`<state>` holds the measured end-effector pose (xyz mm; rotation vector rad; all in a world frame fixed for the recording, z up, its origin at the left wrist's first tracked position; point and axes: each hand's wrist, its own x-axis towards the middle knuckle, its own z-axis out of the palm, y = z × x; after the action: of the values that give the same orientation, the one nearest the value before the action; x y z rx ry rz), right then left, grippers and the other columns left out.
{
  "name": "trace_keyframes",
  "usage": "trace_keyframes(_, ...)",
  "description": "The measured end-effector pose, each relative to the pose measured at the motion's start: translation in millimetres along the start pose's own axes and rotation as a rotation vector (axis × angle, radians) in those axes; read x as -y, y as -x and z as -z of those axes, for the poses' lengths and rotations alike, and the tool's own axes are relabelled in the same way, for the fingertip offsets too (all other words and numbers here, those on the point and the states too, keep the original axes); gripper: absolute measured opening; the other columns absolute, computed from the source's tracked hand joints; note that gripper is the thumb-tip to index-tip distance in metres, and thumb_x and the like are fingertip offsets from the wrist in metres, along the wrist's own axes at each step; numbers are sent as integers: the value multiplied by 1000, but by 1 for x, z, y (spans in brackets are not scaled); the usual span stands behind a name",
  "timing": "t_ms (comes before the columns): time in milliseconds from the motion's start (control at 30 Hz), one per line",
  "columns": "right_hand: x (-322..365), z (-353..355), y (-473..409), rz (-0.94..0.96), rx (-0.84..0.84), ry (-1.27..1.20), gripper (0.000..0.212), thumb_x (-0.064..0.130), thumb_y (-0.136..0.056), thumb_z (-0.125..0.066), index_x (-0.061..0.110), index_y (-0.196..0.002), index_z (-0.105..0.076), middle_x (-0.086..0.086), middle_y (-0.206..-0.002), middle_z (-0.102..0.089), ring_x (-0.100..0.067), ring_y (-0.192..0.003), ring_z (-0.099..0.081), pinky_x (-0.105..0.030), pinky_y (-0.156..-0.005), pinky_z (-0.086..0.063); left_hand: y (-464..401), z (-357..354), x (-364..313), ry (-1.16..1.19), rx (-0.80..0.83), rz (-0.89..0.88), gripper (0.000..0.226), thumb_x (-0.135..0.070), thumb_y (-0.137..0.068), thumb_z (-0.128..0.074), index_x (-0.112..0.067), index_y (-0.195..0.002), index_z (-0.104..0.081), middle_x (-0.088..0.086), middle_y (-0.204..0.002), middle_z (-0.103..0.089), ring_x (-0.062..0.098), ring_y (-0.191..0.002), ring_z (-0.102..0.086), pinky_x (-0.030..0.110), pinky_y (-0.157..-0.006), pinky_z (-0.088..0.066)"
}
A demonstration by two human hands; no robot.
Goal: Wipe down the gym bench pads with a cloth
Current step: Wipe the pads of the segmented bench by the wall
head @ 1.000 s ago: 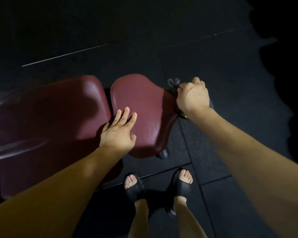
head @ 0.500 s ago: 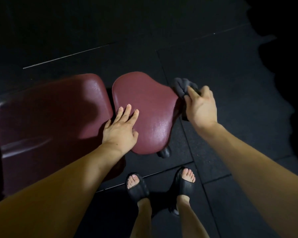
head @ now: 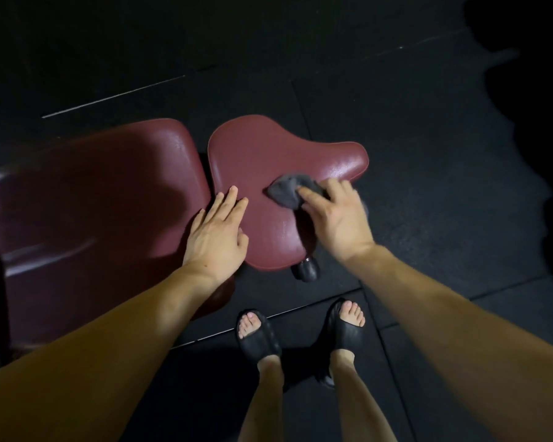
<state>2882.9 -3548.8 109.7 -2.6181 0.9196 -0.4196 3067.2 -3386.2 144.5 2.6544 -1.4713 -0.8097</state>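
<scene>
Seat pad (head: 268, 164): dark red, glossy vinyl, rounded and narrowing toward the right end; sits centre of view, just right of the back pad. Light sheen along its far right edge.

Back pad (head: 87, 199): same dark red vinyl, larger, lies to the left, a narrow gap between it and the seat pad; mostly in shadow.

Cloth (head: 286, 189): small, dark grey, crumpled; lies on the seat pad toward its right side.

My right hand (head: 336, 215): over the near right part of the seat pad, fingers bent onto the cloth, thumb and forefinger pinching its near edge and pressing it against the vinyl.

My left hand (head: 216, 232): fingers straight and together, laid flat on the left edge of the seat pad, heel of the hand over the gap; holds nothing.

Bench foot (head: 305, 271): black, rounded, shows under the near edge of the seat pad.

Floor (head: 428, 154): black rubber tiles with thin seams.

My feet, in black sandals (head: 259, 339), stand near the bench.
</scene>
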Motion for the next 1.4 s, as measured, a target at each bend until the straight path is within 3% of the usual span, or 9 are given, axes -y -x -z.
trace_keyframes(200, 45, -26, 29, -274, -71, -44, 35, 12, -95, -66, 19, -129, -71, -17, -105, -57, -34, -85, -46, -48, -69, -46, 20, -14, 13, 10, -52, -23, 63, -20, -95, -46, -25, -158, -37, -5, -170, -19, 16, -157, -17, 45, -127, -18)
trace_keyframes(333, 81, -32, 90, 10, 163, -106, 59, 1, -76, -67, 17, -133, -68, -17, -111, -57, -32, -89, -45, -44, -70, -45, 38, -19, 30, 33, -133, -13, 63, -24, -87, -43, -17, -149, -51, 3, -163, -38, 24, -151, -33, 49, -121, -31)
trace_keyframes(467, 62, -19, 72, 182, 199, -51, 42, 7, -85, -73, 16, -126, -71, -14, -107, -60, -32, -86, -49, -44, -69, -47, 48, -25, 41, 11, -150, -52, 67, -29, -83, -37, -17, -146, -54, 3, -160, -43, 24, -150, -37, 47, -122, -30)
trace_keyframes(567, 38, -10, 20, -37, 19, 30, 19, 33, -99, -65, 17, -109, -70, -6, -100, -55, -32, -92, -51, -50, -79, -49, 48, -29, 44, 11, -164, -59, 66, -27, -82, -39, -18, -145, -56, 3, -160, -44, 22, -150, -35, 44, -123, -26)
trace_keyframes(767, 57, -25, 21, -238, -99, -27, 29, 17, -103, -58, 12, -130, -70, -19, -103, -53, -38, -87, -49, -53, -74, -52, 55, -22, 42, 58, -134, -17, 65, -24, -83, -42, -18, -146, -54, 4, -161, -42, 23, -152, -32, 43, -124, -24)
trace_keyframes(1033, 33, -13, 41, 123, 124, -7, 23, 38, -100, -57, 25, -114, -71, -12, -110, -57, -36, -100, -53, -57, -83, -51, 64, -24, 41, 77, -127, 14, 66, -22, -80, -44, -18, -145, -56, 5, -160, -44, 25, -152, -33, 45, -124, -24)
trace_keyframes(1100, 9, -3, 4, 20, 30, 147, 11, 47, -93, -63, 38, -99, -65, -6, -107, -55, -31, -102, -55, -57, -90, -50, 64, -27, 38, 89, -136, 31, 66, -22, -79, -43, -19, -144, -57, 4, -159, -44, 25, -152, -32, 46, -124, -22)
trace_keyframes(1233, 1, -6, -7, -156, -40, -4, 34, 25, -101, -57, 10, -130, -66, -21, -114, -48, -37, -103, -50, -47, -91, -52, 61, -27, 36, 91, -134, 36, 67, -24, -80, -40, -20, -145, -55, 3, -161, -42, 24, -153, -30, 45, -125, -21)
trace_keyframes(1400, 52, -32, 44, -401, -69, -87, 27, 20, -103, -59, 13, -127, -68, -16, -105, -47, -34, -95, -47, -51, -78, -51, 69, -29, 35, 82, -140, 40, 66, -24, -81, -41, -19, -145, -55, 4, -160, -43, 24, -152, -31, 47, -124, -25)
